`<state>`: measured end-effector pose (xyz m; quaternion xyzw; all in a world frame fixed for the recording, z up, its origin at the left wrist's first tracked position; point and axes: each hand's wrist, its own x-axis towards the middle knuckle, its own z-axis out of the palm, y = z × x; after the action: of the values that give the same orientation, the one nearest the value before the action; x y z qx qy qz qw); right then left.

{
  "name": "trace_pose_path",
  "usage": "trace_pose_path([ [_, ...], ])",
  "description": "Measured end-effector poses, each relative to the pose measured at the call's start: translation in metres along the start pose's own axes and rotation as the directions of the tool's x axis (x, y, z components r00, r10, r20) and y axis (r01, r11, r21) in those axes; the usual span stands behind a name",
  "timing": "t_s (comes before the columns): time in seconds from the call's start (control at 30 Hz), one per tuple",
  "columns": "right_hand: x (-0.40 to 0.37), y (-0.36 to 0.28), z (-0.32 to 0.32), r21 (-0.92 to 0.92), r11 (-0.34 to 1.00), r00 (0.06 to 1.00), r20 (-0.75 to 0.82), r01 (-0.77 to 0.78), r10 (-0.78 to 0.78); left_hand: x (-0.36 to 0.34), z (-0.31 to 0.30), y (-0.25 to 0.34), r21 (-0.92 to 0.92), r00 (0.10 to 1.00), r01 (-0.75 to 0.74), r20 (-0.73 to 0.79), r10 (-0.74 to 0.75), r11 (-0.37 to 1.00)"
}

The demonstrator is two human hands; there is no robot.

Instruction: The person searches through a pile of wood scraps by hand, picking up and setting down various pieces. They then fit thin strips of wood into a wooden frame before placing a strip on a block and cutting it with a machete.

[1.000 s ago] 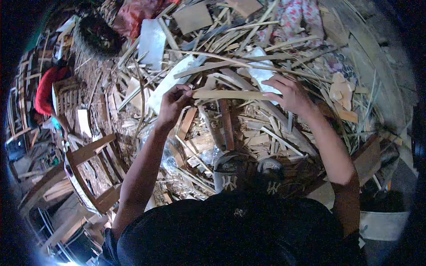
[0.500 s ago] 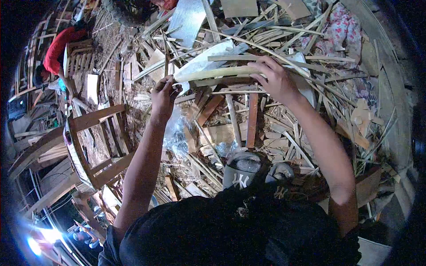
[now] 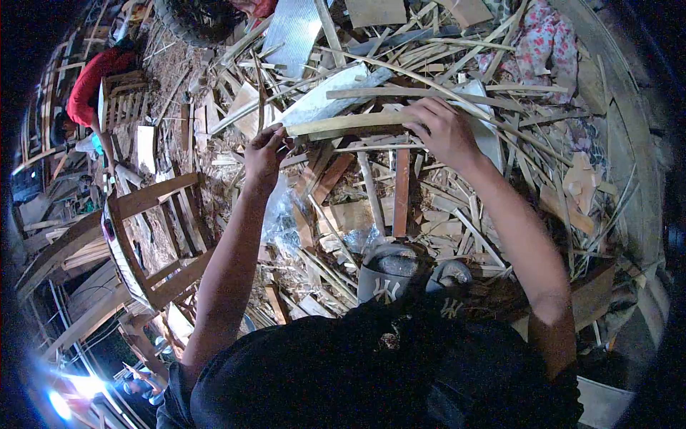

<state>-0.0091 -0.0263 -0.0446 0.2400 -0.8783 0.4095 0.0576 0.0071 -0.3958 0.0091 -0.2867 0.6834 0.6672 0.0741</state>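
Note:
A pale wooden strip (image 3: 346, 124) stretches crosswise between my two hands, above the litter of wood. Its left end is pinched in the closed fingers of my left hand (image 3: 264, 151). Around its right end, the fingers of my right hand (image 3: 443, 130) are curled, with the thumb underneath. Just behind the strip lie a whitish flat sheet (image 3: 321, 96) and a longer greyish stick (image 3: 379, 93). Below it, a reddish-brown board (image 3: 402, 193) and clear plastic wrap (image 3: 282, 214) rest on the wood scraps.
A wooden frame (image 3: 153, 247) stands at the left. Beyond it, a person in a red top (image 3: 96, 82) bends over; another person (image 3: 143, 386) is at lower left near a bright lamp. A tyre (image 3: 193, 25) and floral cloth (image 3: 547, 46) lie at the back. My sandals (image 3: 389, 275) rest among scraps.
The strip has turned slightly in my hands and now looks narrower and flatter. Both hands keep their hold and have hardly moved; the view has shifted a little.

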Motion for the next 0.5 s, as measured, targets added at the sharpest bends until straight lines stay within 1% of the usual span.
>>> trace_pose_path([
  [0.07,-0.001,-0.001,-0.003,0.025,1.000,1.000,0.028,-0.013,0.012,0.000,-0.001,0.000,0.001,1.000,0.008,-0.003,-0.008,1.000],
  [0.13,-0.005,0.000,-0.008,0.031,1.000,1.000,0.009,0.004,-0.005,-0.002,-0.003,-0.001,0.016,0.995,0.027,0.099,-0.029,1.000],
  [0.17,-0.007,0.000,-0.010,0.039,0.999,1.000,-0.009,0.025,-0.024,-0.003,-0.003,-0.002,0.014,0.994,0.027,0.101,-0.029,1.000],
  [0.2,-0.010,0.002,-0.013,0.035,0.999,1.000,-0.009,0.024,-0.023,-0.006,-0.003,-0.002,0.054,0.990,0.054,0.129,-0.061,0.997],
  [0.23,-0.014,0.005,-0.017,0.048,0.999,1.000,-0.001,0.002,-0.002,-0.007,-0.001,-0.002,0.092,0.983,0.080,0.155,-0.094,0.993],
  [0.3,-0.023,0.008,-0.023,0.057,0.998,1.000,0.009,-0.018,0.018,-0.009,0.003,-0.006,0.104,0.977,0.079,0.189,-0.098,0.991],
  [0.37,-0.035,0.007,-0.023,0.049,0.999,0.998,-0.065,-0.007,0.010,-0.012,0.011,-0.008,0.224,0.967,0.023,0.244,-0.079,0.974],
  [0.4,-0.041,0.006,-0.023,0.049,0.999,0.998,-0.065,-0.005,0.008,-0.012,0.015,-0.013,0.262,0.965,-0.030,0.260,-0.041,0.965],
  [0.43,-0.048,0.004,-0.023,0.021,1.000,1.000,-0.006,-0.022,0.023,-0.012,0.017,-0.017,0.262,0.965,-0.031,0.260,-0.040,0.965],
  [0.47,-0.056,0.004,-0.023,-0.010,0.999,0.998,0.052,-0.040,0.041,-0.013,0.019,-0.021,0.373,0.944,-0.113,0.329,-0.017,0.921],
  [0.5,-0.060,-0.001,-0.025,-0.013,0.999,0.998,0.051,-0.041,0.042,-0.013,0.022,-0.024,0.470,0.917,-0.201,0.399,-0.003,0.860],
])
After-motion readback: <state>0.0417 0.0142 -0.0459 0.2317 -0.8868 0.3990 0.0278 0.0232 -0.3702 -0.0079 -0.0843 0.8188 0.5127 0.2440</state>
